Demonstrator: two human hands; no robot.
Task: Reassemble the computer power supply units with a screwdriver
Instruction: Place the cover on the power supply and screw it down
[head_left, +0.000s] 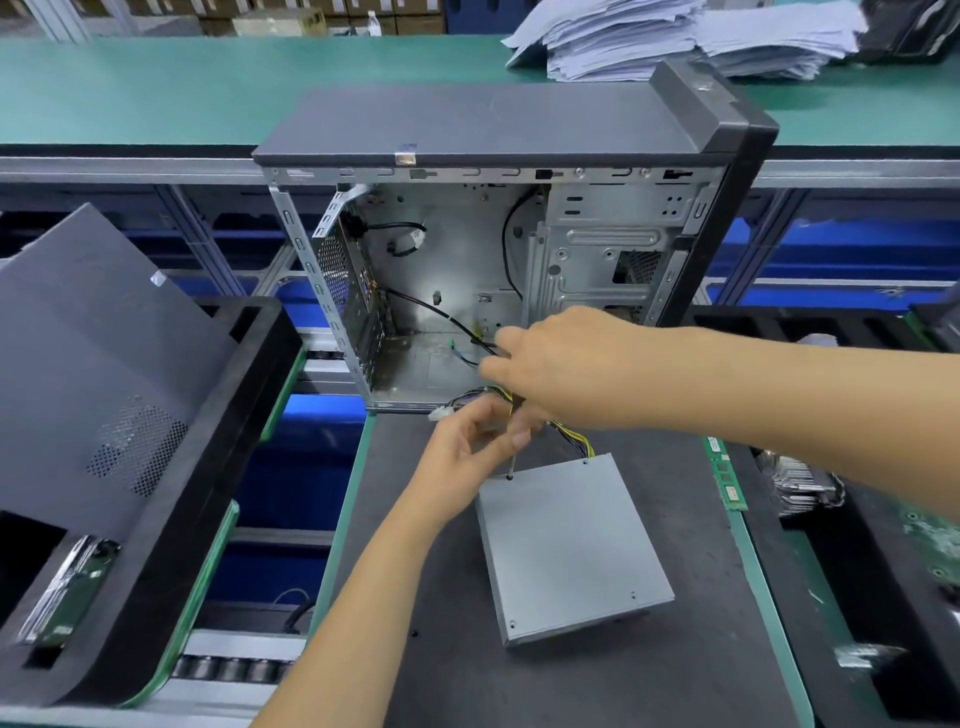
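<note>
Your right hand (550, 364) is gripping the screwdriver (511, 465) on the power supply (571, 545)'s far-left corner screw; your left hand (467, 441), fingers curled, is steadying it—keep it vertical.

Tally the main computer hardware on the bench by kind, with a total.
Computer case, open side: 1
Power supply unit: 1
Loose side panel: 1
Memory stick: 1
Screwdriver: 1
Total: 5
</note>
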